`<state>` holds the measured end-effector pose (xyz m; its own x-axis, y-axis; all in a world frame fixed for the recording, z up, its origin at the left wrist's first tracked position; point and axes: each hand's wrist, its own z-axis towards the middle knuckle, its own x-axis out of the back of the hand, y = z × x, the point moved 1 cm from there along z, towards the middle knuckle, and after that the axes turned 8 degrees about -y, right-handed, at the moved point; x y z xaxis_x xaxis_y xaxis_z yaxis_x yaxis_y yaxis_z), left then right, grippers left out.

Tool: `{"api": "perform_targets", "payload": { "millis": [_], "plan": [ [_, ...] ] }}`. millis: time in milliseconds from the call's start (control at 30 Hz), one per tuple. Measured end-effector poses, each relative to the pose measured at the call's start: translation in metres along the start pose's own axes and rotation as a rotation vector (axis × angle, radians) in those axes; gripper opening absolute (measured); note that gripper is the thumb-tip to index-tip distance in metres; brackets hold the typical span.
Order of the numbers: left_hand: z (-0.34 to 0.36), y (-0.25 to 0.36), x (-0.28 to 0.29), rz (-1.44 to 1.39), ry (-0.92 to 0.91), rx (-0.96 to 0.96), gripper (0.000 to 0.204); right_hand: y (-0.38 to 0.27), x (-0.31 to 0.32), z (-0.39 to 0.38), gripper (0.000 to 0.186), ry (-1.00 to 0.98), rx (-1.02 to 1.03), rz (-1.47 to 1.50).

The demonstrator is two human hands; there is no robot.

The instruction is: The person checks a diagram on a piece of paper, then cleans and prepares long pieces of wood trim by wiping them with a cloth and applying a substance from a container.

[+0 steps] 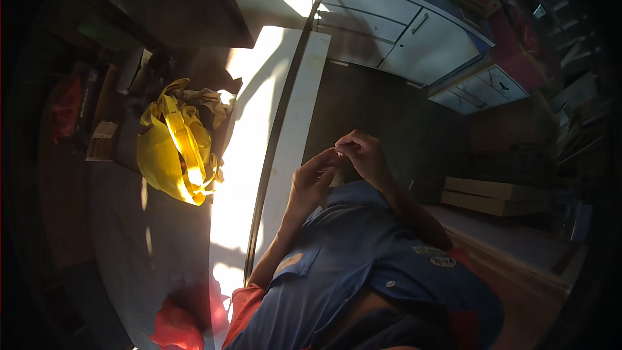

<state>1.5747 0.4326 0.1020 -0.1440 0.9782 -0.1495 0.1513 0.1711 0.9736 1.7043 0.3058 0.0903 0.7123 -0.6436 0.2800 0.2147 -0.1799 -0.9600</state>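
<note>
My left hand (311,180) and my right hand (367,158) meet in front of my body, fingertip to fingertip. Both have their fingers drawn together in a pinch. A tiny pale spot shows between the fingertips, too small to name. Just left of my left hand runs a long, narrow pale board (299,107). Beside that board, across a dark gap, lies a wider white panel (249,126) lit by strong sun.
A yellow bag (155,159) sits left of the panel, with a red bag or cloth (178,327) at the lower left. White cabinets (424,48) with drawers stand at the far side. Stacked flat brown boxes or boards (483,196) lie to the right.
</note>
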Motion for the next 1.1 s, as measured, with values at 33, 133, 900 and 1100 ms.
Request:
{"api": "perform_targets", "payload": {
  "millis": [33,133,900,1100],
  "plan": [
    [0.008,0.007,0.006,-0.056,0.086,-0.011,0.040,0.006,0.002,0.020,0.006,-0.053,-0.013,0.017],
    [0.042,0.007,0.034,-0.095,0.239,-0.015,0.041,0.025,0.022,0.084,0.004,-0.191,-0.001,0.053],
    [0.361,0.035,0.056,0.131,1.104,0.207,0.034,0.200,0.186,0.579,0.018,-0.422,0.714,-0.522],
    [0.405,0.020,0.076,0.210,1.118,0.212,0.034,0.186,0.188,0.596,0.011,-0.550,0.833,-0.577]
  ]
}}
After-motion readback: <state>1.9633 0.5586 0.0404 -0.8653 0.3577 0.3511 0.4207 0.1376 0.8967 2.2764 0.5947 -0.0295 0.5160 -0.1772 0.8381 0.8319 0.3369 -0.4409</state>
